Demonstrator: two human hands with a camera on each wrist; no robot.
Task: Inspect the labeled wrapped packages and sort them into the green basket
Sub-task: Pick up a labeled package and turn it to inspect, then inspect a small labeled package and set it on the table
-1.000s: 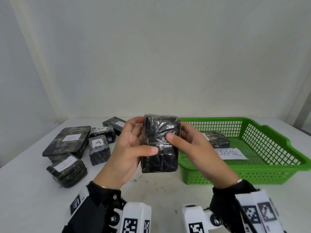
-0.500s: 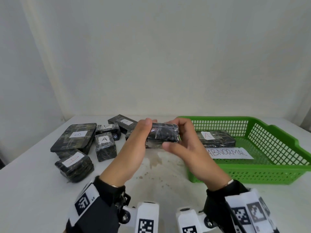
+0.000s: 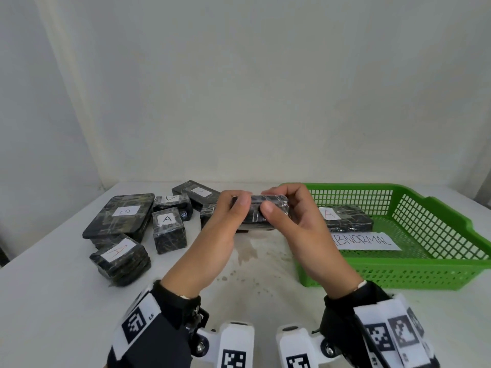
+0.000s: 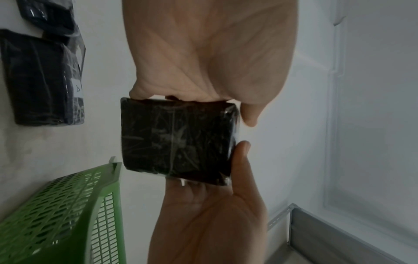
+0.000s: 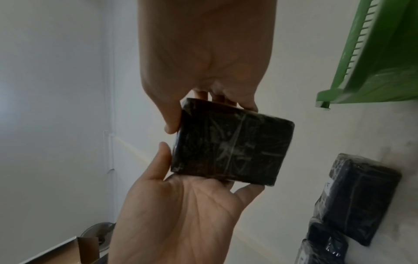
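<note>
A black wrapped package is held level above the table, just left of the green basket. My left hand grips its left end and my right hand grips its right end, thumbs on the near side. No label shows on it. Its underside in the left wrist view and the right wrist view is plain black wrap with clear tape. Inside the basket lie a package labelled A and a paper reading ABNORMAL.
Left of my hands on the white table lie a flat package marked B, a cube marked A, another A package nearer me, and more at the back. A white wall stands behind.
The package has tipped from upright, broad face towards me, to lying flat between both hands. It also sits lower and farther from me.
</note>
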